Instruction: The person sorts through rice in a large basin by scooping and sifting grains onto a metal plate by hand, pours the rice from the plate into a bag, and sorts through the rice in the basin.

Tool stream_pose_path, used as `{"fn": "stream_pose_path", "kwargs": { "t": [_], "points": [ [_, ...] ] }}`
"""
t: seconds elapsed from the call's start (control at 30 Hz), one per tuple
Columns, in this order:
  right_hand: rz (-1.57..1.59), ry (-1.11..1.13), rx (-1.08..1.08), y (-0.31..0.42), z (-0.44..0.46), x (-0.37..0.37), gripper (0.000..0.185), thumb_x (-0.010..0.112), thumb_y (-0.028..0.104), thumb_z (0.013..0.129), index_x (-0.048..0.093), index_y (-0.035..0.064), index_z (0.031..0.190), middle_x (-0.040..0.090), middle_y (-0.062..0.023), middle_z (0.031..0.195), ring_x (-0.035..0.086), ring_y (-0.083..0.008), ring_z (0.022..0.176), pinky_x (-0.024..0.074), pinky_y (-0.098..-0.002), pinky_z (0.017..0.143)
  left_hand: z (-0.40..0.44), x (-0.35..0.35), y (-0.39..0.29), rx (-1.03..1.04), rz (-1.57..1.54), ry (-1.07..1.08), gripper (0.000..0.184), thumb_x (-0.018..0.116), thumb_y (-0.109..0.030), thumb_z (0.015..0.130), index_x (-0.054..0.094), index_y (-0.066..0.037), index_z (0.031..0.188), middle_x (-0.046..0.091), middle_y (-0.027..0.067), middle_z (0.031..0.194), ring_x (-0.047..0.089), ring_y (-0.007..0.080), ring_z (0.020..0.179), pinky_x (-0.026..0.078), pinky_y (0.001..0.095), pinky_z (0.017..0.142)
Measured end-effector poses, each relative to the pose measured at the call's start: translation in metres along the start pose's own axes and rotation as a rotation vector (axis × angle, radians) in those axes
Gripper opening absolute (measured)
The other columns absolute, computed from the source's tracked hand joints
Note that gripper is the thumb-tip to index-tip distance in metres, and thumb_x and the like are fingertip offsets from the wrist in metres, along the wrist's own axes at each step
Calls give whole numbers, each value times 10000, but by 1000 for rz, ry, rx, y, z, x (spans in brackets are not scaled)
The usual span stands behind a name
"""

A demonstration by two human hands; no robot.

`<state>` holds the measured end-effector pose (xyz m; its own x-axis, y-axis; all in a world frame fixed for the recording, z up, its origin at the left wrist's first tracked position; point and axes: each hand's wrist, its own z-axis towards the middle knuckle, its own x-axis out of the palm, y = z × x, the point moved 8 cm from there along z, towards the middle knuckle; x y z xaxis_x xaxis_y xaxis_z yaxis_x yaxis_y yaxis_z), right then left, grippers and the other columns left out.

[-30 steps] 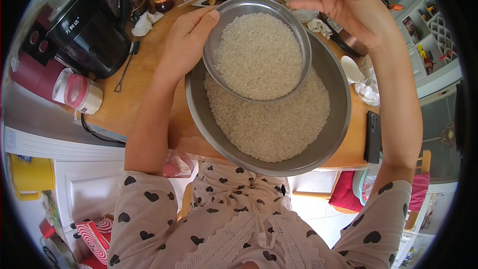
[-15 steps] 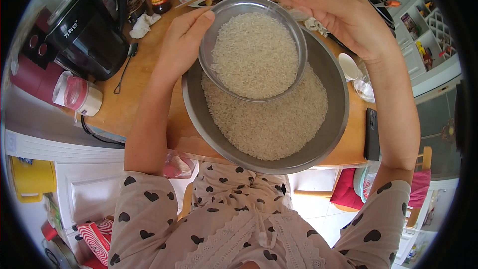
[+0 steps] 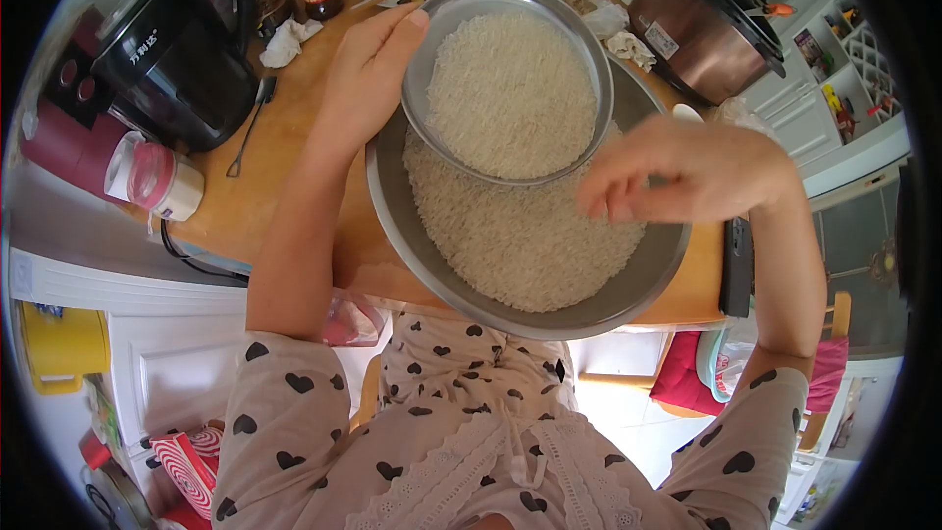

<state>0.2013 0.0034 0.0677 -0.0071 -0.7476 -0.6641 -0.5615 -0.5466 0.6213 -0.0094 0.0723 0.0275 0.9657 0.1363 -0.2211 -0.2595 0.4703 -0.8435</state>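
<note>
At left, your left hand (image 3: 368,64) grips the rim of a small metal bowl (image 3: 420,88) of rice (image 3: 512,93), over the far part of a large basin (image 3: 392,196) holding more rice. At right, your blurred right hand (image 3: 687,172), fingers loosely curled, has dropped to the basin's right side, seemingly within reach of that rice; whether it holds grains, I cannot tell.

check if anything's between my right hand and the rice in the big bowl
Nothing visible blocks the right hand from the rice on the near side of the big bowl. Toward the far side, the small bowl, held by the left hand, covers part of the big bowl in this view.
</note>
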Motion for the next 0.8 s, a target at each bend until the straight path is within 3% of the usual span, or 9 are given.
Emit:
{"fn": "stream_pose_path", "kwargs": {
  "t": [0.07,0.27,0.37,0.47,0.57,0.67,0.8],
  "points": [
    [-173,111,172,-19,-1,20,343,586,168,885,593,-20,1171,659,-141,1001,646,-268,877,514,-349,807,-2,-1,-1,24,-31,-30,370,485,-282,973,616,37,1109,656,69,895,563,127,836,446,272,785],
    [-235,-167,153,-48,11,43,457,571,209,903,471,7,1300,546,-196,1181,539,-347,1094,433,-396,943,-1,-5,-4,47,-35,-120,358,492,-259,979,624,24,1152,670,60,944,577,113,874,451,259,807],
    [-207,-260,169,-45,24,55,446,567,228,896,488,-13,1263,530,-206,1183,556,-346,1082,444,-437,910,-1,-5,-4,45,-57,-107,354,495,-256,978,626,26,1148,671,60,950,577,111,876,452,258,806],
    [-122,-160,-37,-20,25,68,341,557,203,912,527,14,1195,547,-176,1182,538,-332,1095,440,-396,925,-1,-4,-2,34,-50,-90,352,496,-257,979,628,26,1142,668,56,944,576,109,873,453,256,802],
    [109,90,-8,-13,21,71,272,540,162,911,561,22,1143,574,-153,1135,554,-303,1062,450,-376,898,-1,-4,0,23,-59,-93,350,495,-257,979,629,26,1134,665,51,934,574,106,870,452,256,798],
    [-39,-205,101,-35,19,45,264,506,130,893,605,8,1104,650,-174,1001,617,-322,962,474,-399,850,1,-4,2,23,-69,-83,348,495,-258,979,631,28,1123,662,47,925,571,103,864,451,255,793],
    [-8,-191,179,-42,23,50,248,481,145,905,596,-4,1067,653,-184,957,626,-342,900,481,-419,809,2,-6,3,45,-42,-60,349,499,-263,977,636,29,1109,659,43,913,564,100,850,449,252,784]
  ]
}}
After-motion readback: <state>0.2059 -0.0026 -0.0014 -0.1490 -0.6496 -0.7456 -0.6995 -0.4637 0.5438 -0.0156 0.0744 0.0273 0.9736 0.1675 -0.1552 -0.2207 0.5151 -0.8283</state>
